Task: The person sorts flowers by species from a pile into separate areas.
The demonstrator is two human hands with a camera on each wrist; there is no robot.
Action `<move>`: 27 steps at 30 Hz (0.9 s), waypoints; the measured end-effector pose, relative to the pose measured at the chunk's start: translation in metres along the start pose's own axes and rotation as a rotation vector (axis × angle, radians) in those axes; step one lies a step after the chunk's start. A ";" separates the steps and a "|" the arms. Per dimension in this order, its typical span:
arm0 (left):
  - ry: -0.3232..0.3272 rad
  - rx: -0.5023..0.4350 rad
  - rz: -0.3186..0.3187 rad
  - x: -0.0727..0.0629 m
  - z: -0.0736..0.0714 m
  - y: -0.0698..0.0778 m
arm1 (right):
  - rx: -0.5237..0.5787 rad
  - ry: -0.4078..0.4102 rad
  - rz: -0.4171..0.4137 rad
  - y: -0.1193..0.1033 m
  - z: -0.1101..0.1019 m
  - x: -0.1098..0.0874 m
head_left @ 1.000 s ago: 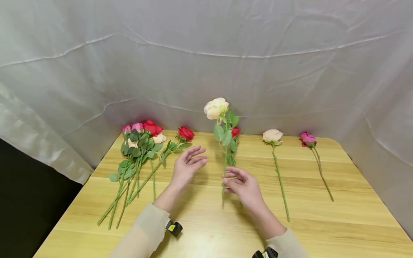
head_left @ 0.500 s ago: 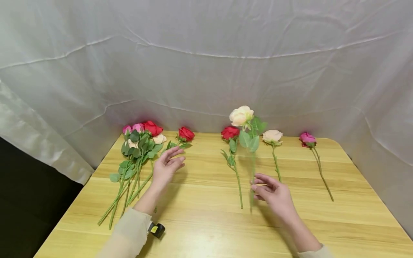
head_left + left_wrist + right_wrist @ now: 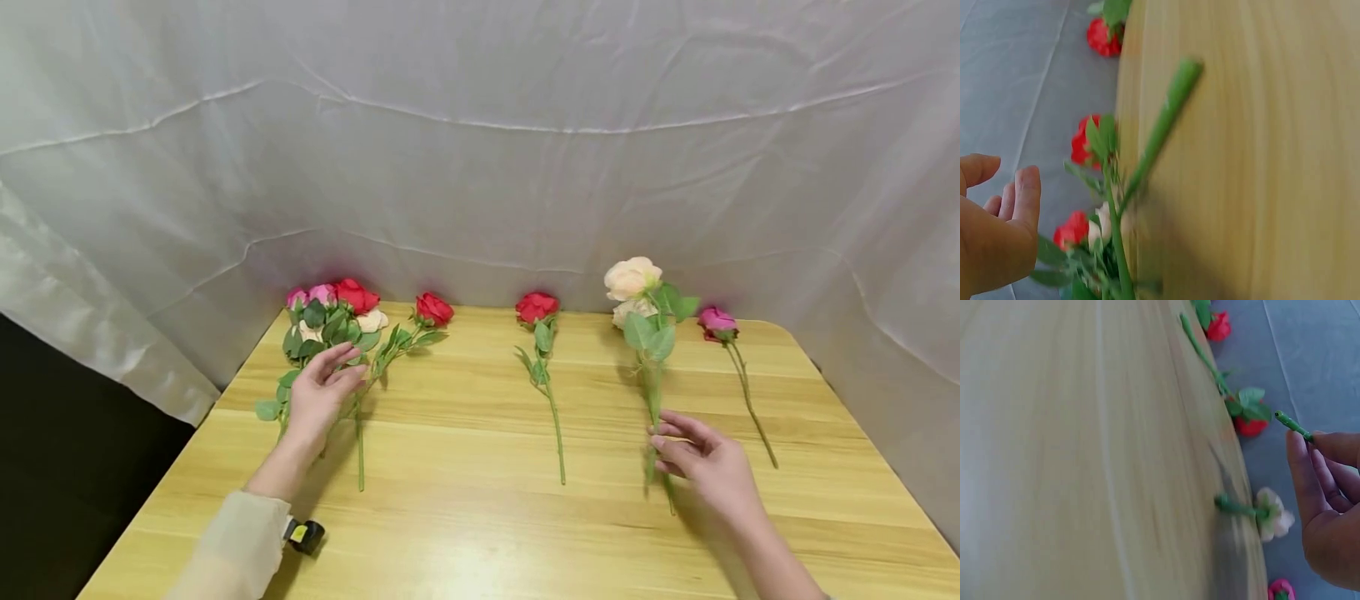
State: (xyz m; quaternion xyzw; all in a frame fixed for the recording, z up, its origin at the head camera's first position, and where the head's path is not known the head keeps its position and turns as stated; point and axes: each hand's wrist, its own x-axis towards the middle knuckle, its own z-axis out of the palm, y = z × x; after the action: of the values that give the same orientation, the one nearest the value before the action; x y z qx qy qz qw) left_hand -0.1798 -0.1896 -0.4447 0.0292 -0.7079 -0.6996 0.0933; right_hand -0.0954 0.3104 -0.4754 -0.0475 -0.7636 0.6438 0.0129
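Between the thumb and fingers of my right hand (image 3: 708, 462) is the lower stem of a cream rose (image 3: 632, 278), held upright over the table. In the right wrist view the stem's cut end (image 3: 1292, 425) sticks out past the fingertips. Behind it, a second pale rose (image 3: 634, 313) lies on the table, partly covered by the held one. My left hand (image 3: 321, 396) hovers over the pile of roses (image 3: 341, 325) at the left, its fingers loosely bent and holding nothing. The left wrist view shows that hand apart from the stems (image 3: 1160, 131).
One red rose (image 3: 537, 308) lies mid-table, stem toward me. Another red rose (image 3: 433, 309) lies at the pile's right edge. A magenta rose (image 3: 717, 322) rests at the far right. Grey cloth (image 3: 480, 192) hangs behind the wooden table (image 3: 465, 517).
My right hand has carried the cream rose rightward, from beside the red rose to over the pale one. My left hand has drawn back leftward to the pile.
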 end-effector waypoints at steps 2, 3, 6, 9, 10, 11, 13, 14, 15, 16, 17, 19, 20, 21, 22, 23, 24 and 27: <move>0.003 0.030 -0.010 0.001 -0.009 0.000 | -0.011 0.008 0.030 0.003 -0.007 0.000; 0.005 0.059 -0.014 0.001 -0.013 0.000 | -0.014 0.008 0.044 0.005 -0.010 0.000; -0.009 0.153 -0.033 0.002 -0.024 0.000 | -0.029 0.002 0.095 0.008 -0.018 0.001; -0.044 0.270 -0.058 0.004 -0.033 0.000 | -0.029 -0.010 0.146 0.010 -0.024 0.002; -0.060 0.305 -0.064 0.004 -0.035 0.000 | -0.032 -0.015 0.159 0.011 -0.026 0.003; -0.077 0.337 -0.068 0.004 -0.037 0.000 | -0.034 -0.022 0.172 0.012 -0.027 0.003; -0.110 0.390 -0.073 0.005 -0.041 -0.001 | -0.038 -0.033 0.188 0.013 -0.029 0.004; -0.126 0.411 -0.074 0.005 -0.042 -0.002 | -0.046 -0.037 0.194 0.014 -0.030 0.005; -0.140 0.429 -0.070 0.006 -0.044 -0.004 | -0.051 -0.040 0.201 0.014 -0.031 0.006; -0.153 0.441 -0.068 0.006 -0.045 -0.005 | -0.062 -0.044 0.205 0.015 -0.032 0.006; -0.163 0.451 -0.064 0.006 -0.046 -0.007 | -0.074 -0.047 0.208 0.016 -0.032 0.007; -0.177 0.465 -0.051 0.008 -0.048 -0.010 | -0.095 -0.049 0.219 0.017 -0.034 0.008; -0.182 0.471 -0.042 0.008 -0.049 -0.012 | -0.107 -0.049 0.222 0.018 -0.034 0.009; -0.186 0.475 -0.036 0.009 -0.050 -0.013 | -0.122 -0.051 0.222 0.018 -0.035 0.009; -0.192 0.480 -0.033 0.010 -0.050 -0.014 | -0.132 -0.055 0.224 0.018 -0.035 0.009; -0.199 0.486 -0.031 0.011 -0.051 -0.015 | -0.145 -0.057 0.223 0.018 -0.035 0.010; -0.208 0.492 -0.033 0.011 -0.051 -0.015 | -0.159 -0.060 0.222 0.018 -0.035 0.010; -0.231 0.523 -0.048 0.013 -0.049 -0.014 | -0.207 -0.069 0.210 0.016 -0.033 0.011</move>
State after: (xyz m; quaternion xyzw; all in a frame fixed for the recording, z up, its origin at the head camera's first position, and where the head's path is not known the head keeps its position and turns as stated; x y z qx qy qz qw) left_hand -0.1851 -0.2408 -0.4571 -0.0108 -0.8692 -0.4940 -0.0154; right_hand -0.1025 0.3468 -0.4855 -0.1062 -0.8167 0.5607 -0.0857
